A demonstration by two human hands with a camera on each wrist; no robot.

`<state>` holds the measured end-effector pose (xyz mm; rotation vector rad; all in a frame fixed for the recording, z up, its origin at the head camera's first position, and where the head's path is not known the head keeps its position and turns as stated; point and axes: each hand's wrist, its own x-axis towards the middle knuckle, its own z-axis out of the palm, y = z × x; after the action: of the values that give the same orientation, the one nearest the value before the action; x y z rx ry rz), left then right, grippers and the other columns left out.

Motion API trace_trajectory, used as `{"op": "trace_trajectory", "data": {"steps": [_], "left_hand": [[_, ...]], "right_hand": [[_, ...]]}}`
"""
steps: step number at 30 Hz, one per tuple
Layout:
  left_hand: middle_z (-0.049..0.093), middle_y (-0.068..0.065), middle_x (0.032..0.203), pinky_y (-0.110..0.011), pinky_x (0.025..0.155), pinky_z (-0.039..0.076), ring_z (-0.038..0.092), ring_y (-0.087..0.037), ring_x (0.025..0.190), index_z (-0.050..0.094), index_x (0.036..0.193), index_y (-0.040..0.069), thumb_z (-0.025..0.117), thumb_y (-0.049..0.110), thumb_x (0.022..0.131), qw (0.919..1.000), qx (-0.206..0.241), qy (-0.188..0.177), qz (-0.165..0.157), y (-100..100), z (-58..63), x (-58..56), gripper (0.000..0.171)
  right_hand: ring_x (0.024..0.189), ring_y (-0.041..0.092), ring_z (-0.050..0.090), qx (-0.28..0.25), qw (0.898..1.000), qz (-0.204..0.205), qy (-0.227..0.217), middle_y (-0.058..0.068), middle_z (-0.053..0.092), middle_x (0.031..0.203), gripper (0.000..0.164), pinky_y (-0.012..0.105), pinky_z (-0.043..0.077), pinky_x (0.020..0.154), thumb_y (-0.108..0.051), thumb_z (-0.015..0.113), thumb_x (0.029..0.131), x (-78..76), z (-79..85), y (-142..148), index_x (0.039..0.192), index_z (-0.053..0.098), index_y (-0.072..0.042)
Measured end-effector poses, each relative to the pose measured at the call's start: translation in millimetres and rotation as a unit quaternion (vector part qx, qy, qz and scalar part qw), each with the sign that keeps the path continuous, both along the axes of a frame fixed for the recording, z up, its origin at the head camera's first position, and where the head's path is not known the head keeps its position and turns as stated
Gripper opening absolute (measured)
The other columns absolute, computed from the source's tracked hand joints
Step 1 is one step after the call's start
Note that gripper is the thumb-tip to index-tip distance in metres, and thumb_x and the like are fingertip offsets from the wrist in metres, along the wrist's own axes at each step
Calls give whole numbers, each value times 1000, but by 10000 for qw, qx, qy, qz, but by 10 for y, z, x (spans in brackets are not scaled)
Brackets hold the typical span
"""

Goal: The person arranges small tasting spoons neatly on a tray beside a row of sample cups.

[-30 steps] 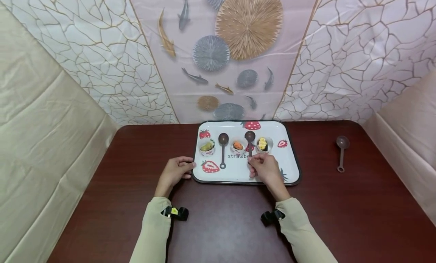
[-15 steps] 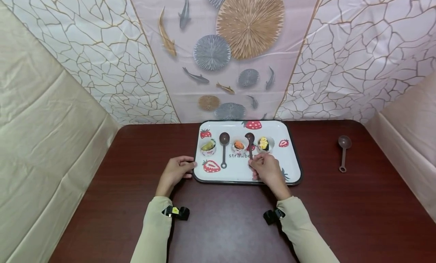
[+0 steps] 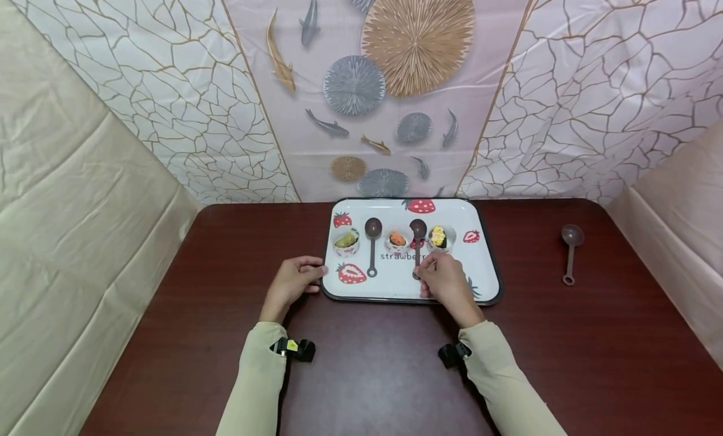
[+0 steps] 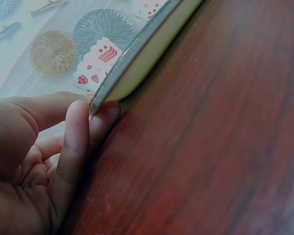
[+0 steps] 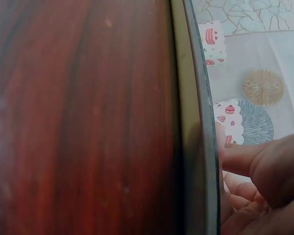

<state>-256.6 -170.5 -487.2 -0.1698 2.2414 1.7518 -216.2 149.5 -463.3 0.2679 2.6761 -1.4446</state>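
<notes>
A white tray with a dark rim and strawberry print lies on the table. On it stand patterned paper cups holding small sushi-like pieces: one green-topped, one orange-topped, one yellow-topped. A dark brown long-handled spoon lies between the left and middle cups. My right hand pinches the handle end of a second brown spoon, between the middle and right cups. With thumb and finger, my left hand grips the tray's left edge; the left wrist view shows this rim between them.
A third brown spoon lies on the dark red table, right of the tray. A patterned cloth hangs behind the table, with beige cloth at the left side.
The second spoon has shifted slightly and its handle now stands straighter, with its ring end showing by my right fingertips. My left hand stays at the tray edge.
</notes>
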Motion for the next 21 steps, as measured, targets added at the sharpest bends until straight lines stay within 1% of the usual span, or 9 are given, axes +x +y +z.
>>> {"op": "trace_trajectory", "data": {"steps": [6,9,13,16,19,21], "left_hand": [[75,-8,94,-23,62,61,68,-10,73,70,128,-3,75,11,99,10000,9,-3,12,-21,9,-15,33],[76,-8,96,-23,63,62,67,-10,73,69,129,-3,75,12,99,10000,-21,14,-13,-38,19,-19,34],[76,-9,99,-23,62,61,67,-10,72,69,129,-3,75,13,99,10000,-43,32,0,-55,19,-22,35],[76,-9,98,-23,62,61,67,-10,72,69,130,-4,75,12,99,10000,11,39,-25,-50,13,-15,35],[76,-9,96,-23,62,61,68,-9,73,69,130,-4,75,12,99,9999,58,51,-77,-33,7,-4,35],[75,-9,95,-23,62,61,68,-9,73,69,129,-4,75,12,99,9999,55,57,-89,-24,1,2,35]], "right_hand": [[49,14,64,422,9989,91,198,8,67,64,16,26,49,48,-10,62,106,9,73,1,95,69,-1],[50,16,64,437,9987,134,243,10,67,65,14,27,49,48,-8,59,106,26,149,18,97,68,-1],[53,18,65,445,9986,166,248,13,67,72,15,27,52,48,-8,57,105,64,272,75,102,69,0],[55,17,64,761,9955,282,499,12,67,75,17,28,51,50,-11,59,105,123,354,168,105,71,1],[57,17,60,1211,9883,380,850,8,66,75,19,31,47,54,-16,63,105,219,431,307,109,74,0],[59,17,57,1410,9840,407,1014,7,66,76,22,32,45,54,-19,65,105,297,481,407,111,74,0]]}}
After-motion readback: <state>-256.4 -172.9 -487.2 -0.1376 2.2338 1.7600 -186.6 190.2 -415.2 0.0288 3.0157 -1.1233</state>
